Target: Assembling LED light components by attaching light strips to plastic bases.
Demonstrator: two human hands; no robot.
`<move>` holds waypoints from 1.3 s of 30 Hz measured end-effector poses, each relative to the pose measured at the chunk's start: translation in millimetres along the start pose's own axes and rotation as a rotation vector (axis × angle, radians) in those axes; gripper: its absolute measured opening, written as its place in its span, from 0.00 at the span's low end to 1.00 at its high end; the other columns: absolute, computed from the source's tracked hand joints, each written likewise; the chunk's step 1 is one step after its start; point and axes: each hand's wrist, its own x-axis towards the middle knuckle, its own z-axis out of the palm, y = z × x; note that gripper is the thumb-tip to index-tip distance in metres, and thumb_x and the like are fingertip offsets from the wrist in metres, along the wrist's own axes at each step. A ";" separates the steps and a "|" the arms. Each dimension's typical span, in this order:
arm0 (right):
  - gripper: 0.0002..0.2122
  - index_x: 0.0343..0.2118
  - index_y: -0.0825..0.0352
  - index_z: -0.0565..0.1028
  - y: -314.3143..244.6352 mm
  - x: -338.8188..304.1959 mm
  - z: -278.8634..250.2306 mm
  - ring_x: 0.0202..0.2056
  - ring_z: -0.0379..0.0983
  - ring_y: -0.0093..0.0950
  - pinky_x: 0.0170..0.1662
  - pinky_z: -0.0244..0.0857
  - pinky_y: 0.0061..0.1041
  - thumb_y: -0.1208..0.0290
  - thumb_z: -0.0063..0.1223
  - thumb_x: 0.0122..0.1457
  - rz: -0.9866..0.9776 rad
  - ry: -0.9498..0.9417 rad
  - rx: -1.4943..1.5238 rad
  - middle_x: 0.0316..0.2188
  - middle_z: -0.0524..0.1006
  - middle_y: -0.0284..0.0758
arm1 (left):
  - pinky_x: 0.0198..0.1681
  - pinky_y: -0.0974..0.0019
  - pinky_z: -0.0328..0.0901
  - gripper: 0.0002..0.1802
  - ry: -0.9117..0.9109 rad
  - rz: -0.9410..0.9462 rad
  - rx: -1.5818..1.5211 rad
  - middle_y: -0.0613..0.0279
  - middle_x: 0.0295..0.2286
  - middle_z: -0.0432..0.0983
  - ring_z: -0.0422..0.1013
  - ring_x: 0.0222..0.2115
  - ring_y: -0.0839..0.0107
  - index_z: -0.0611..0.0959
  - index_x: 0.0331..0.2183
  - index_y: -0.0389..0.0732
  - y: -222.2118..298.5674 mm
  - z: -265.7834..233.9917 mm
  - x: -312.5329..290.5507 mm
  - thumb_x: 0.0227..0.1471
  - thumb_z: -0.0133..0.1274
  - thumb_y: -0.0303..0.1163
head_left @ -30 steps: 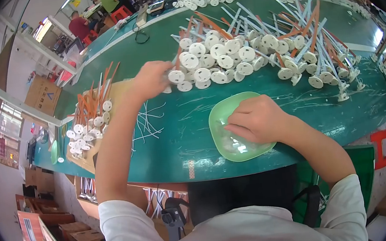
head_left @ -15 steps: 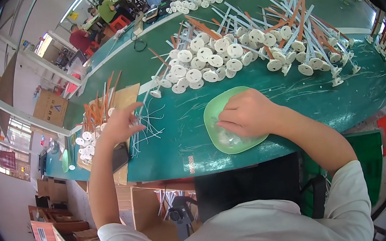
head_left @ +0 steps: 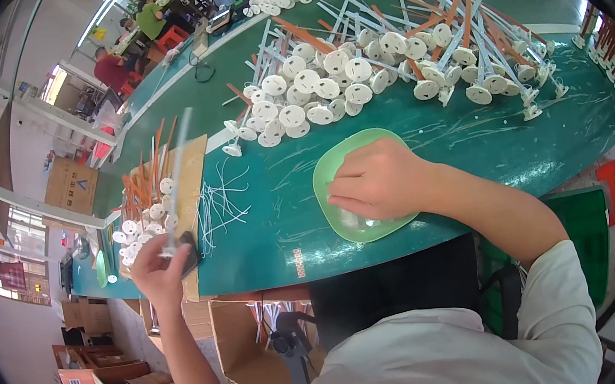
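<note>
At the left, my left hand (head_left: 158, 268) is closed with thumb and fingers around the lower end of a pale strip with a white base (head_left: 181, 157). The strip stands up, tilted and smeared by motion. Over a light green bowl (head_left: 325, 166), my right hand (head_left: 382, 177) is bent down, its fingertips pressed together inside. Whatever these fingers hold is hidden. Small clear or whitish bits (head_left: 368, 221) lie at the bowl's bottom. Between the hands, thin white ties (head_left: 222, 205) are spread on the green table.
A large heap of white discs (head_left: 306, 82) with pale and orange strips covers the far middle. A smaller heap with orange strips (head_left: 144, 191) lies on cardboard (head_left: 194, 163) at the left. A dark object (head_left: 190, 254) sits beside my left hand. People work in the background.
My left hand has moved left and toward me, away from the white ties, and now shows the pale strip upright in it. My right hand stays in the bowl. The whole view has shifted slightly.
</note>
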 end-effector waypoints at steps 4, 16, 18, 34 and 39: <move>0.09 0.32 0.64 0.79 -6.7 5.9 10.3 0.26 0.75 0.29 0.27 0.70 0.28 0.73 0.63 0.45 -0.042 0.183 0.047 0.29 0.78 0.32 | 0.31 0.74 0.71 0.18 0.155 0.063 -0.252 0.55 0.32 0.80 0.76 0.28 0.74 0.81 0.39 0.29 24.2 59.5 -1.7 0.42 0.62 0.15; 0.15 0.35 0.69 0.80 12.7 10.5 -3.5 0.30 0.78 0.33 0.33 0.73 0.25 0.81 0.66 0.40 0.005 0.493 -0.063 0.35 0.80 0.40 | 0.35 0.68 0.74 0.15 -0.294 0.400 -0.650 0.54 0.36 0.81 0.77 0.34 0.71 0.82 0.41 0.30 105.5 214.8 14.1 0.54 0.58 0.31; 0.14 0.35 0.69 0.80 15.3 8.6 -2.9 0.30 0.79 0.33 0.33 0.74 0.23 0.82 0.66 0.41 0.034 0.496 -0.068 0.34 0.81 0.39 | 0.40 0.64 0.74 0.20 -0.407 0.156 -1.014 0.48 0.44 0.77 0.75 0.41 0.63 0.78 0.47 0.29 95.6 219.6 10.8 0.64 0.43 0.35; 0.13 0.31 0.68 0.81 11.6 2.4 -0.4 0.26 0.80 0.27 0.28 0.74 0.19 0.79 0.67 0.38 0.052 0.541 -0.026 0.29 0.82 0.38 | 0.52 0.53 0.70 0.16 -0.823 0.086 -1.384 0.45 0.47 0.74 0.74 0.47 0.56 0.77 0.49 0.30 73.9 223.5 20.7 0.59 0.50 0.23; 0.08 0.30 0.68 0.81 11.3 5.6 -5.7 0.29 0.80 0.29 0.31 0.75 0.21 0.80 0.65 0.43 0.080 0.472 -0.010 0.29 0.82 0.37 | 0.52 0.54 0.71 0.17 -0.831 -0.052 -1.445 0.47 0.46 0.75 0.75 0.45 0.54 0.75 0.50 0.31 75.8 219.2 22.2 0.60 0.49 0.25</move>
